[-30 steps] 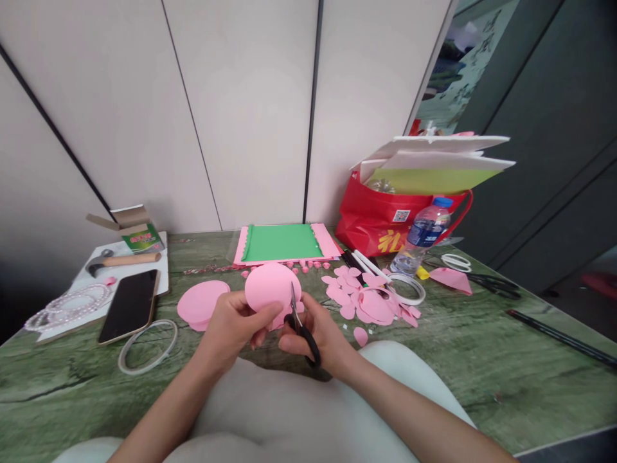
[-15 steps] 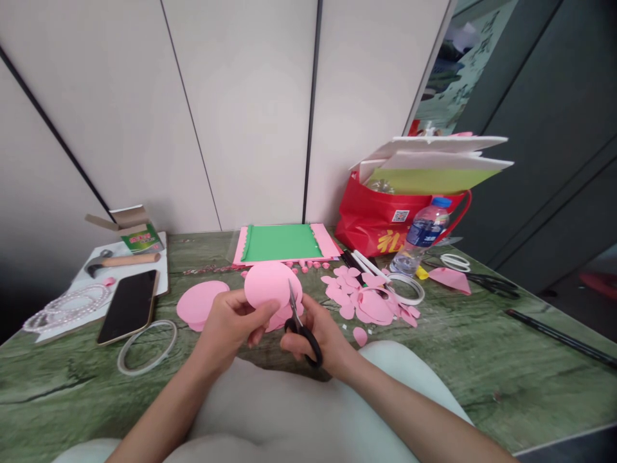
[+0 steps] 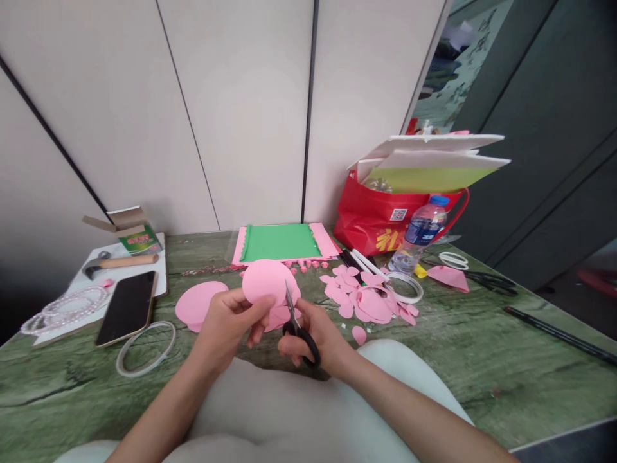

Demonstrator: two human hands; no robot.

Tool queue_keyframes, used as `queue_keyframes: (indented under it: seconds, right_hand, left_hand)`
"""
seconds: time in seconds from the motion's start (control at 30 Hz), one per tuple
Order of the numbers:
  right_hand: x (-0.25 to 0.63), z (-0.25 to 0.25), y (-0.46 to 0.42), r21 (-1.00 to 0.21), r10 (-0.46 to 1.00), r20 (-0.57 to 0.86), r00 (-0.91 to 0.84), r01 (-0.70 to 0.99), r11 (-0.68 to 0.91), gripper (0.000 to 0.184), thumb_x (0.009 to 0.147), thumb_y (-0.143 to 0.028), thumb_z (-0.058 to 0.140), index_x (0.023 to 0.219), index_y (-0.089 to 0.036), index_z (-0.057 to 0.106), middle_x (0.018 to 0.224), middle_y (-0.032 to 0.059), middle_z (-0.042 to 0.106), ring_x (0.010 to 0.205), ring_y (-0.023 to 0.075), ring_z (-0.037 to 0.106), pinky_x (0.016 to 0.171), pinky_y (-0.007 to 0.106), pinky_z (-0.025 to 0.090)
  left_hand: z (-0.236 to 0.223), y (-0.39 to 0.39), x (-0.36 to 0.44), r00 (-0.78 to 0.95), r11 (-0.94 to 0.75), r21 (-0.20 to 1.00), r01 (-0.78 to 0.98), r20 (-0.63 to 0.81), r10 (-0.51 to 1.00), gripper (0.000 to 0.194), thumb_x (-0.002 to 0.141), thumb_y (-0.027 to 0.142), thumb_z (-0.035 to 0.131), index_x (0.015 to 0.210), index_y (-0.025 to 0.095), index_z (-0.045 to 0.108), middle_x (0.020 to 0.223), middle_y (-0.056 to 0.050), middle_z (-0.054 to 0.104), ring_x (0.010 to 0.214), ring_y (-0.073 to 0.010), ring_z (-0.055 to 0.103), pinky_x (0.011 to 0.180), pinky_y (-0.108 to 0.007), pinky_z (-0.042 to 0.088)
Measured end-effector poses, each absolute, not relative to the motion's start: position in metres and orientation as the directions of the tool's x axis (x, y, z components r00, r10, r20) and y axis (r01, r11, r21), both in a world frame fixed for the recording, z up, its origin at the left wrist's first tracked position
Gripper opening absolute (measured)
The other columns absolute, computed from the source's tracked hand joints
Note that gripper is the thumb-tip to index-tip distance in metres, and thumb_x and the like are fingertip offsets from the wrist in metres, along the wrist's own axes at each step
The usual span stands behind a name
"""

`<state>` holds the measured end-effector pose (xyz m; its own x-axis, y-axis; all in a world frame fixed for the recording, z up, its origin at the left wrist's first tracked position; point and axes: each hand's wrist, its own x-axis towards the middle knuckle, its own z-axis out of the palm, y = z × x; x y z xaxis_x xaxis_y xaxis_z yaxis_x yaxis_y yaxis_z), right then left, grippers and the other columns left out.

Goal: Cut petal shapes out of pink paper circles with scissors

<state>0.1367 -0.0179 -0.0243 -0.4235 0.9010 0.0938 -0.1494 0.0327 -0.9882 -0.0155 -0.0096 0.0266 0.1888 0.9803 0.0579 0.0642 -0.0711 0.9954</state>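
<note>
Between thumb and fingers, my left hand [image 3: 231,325] pinches a round pink paper disc [image 3: 263,281], held upright above the table's front. My right hand [image 3: 318,334] grips black-handled scissors [image 3: 292,308], fingers through the loops. The blades point up and lie across the right part of the disc; whether they bite into it I cannot tell. Behind the hands, another pink piece shows low between them, partly hidden. Left of my left hand lie large pink paper circles [image 3: 200,303]. To the right is a heap of pink petal-shaped cutouts [image 3: 342,286].
At left are a phone [image 3: 126,307], a tape roll [image 3: 144,350], a hammer [image 3: 128,261] and pearl strings [image 3: 67,308]. Green and pink sheets [image 3: 282,242] lie at the back. A red bag [image 3: 359,218], a water bottle [image 3: 419,235] and another tape roll [image 3: 405,287] stand right.
Hardly anything differs. The view shifts slightly, and both hands keep the disc and scissors in nearly the same place.
</note>
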Motion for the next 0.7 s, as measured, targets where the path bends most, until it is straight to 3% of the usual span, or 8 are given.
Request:
queue_keyframes:
  seconds: [0.23,0.5,0.7]
  right_hand:
    - [0.1375,-0.0216,-0.0182,-0.954,0.908,0.156,-0.388,-0.298,0.037,0.054,0.054,-0.026,0.077,0.094,-0.020,0.042,0.061,-0.0065,0.052,0.051,0.0080,0.044,0.048,0.019,0.033]
    - [0.1365,-0.0195,-0.0182,-0.958,0.915,0.134,-0.381,-0.286,0.021,0.057,0.054,-0.028,0.078,0.095,-0.019,0.040,0.053,-0.0102,0.046,0.044,0.0052,0.035,0.042,0.018,0.028]
    - [0.1363,-0.0209,-0.0166,-0.978,0.930,0.126,-0.346,-0.202,0.057,0.052,0.056,-0.031,0.075,0.093,-0.020,0.040,0.050,-0.0095,0.050,0.040,0.0064,0.040,0.039,0.018,0.029]
  left_hand:
    - [0.0255,-0.0092,-0.0155,0.239,-0.044,0.985,0.167,0.003,0.971,0.024,0.067,0.031,0.066,0.054,0.014,0.056,0.037,0.006,0.047,0.029,-0.0038,0.037,0.029,-0.015,0.026]
    - [0.0268,-0.0094,-0.0153,0.200,-0.044,0.986,0.163,0.010,0.980,0.026,0.066,0.033,0.067,0.055,0.014,0.053,0.038,0.008,0.043,0.030,-0.0030,0.035,0.030,-0.015,0.024]
    - [0.0257,-0.0081,-0.0164,0.195,-0.074,0.983,0.168,0.041,0.980,0.025,0.067,0.032,0.066,0.056,0.014,0.053,0.039,0.007,0.044,0.031,-0.0033,0.035,0.030,-0.015,0.025]
